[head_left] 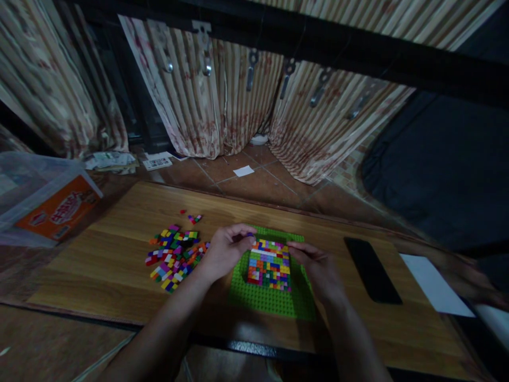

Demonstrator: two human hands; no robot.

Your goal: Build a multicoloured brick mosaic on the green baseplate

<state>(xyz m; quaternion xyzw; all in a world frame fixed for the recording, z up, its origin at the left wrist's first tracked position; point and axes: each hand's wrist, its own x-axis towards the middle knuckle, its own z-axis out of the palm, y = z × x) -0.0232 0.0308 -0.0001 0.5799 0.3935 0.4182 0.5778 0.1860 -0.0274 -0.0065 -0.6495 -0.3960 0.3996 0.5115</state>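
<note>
While one corner gets the pinch, the other's anyone's guess

Since it's all in the left hand (222,254), go there first: thumb and forefinger are clamped on a dark blue brick (250,234), right by the far-left corner of the brick mosaic (268,265), so that's the nearer hand. The right hand (321,269) has its fingers at the far-right corner; can't tell if they're gripping anything. The mosaic lies between the hands, on the person's side of the fingertips, its long axis seemingly pointing away from them. Under it is a green baseplate (270,307) on the wood-look counter (127,239). Further out, a loose brick pile (173,257) sits just left of the left hand.
</note>
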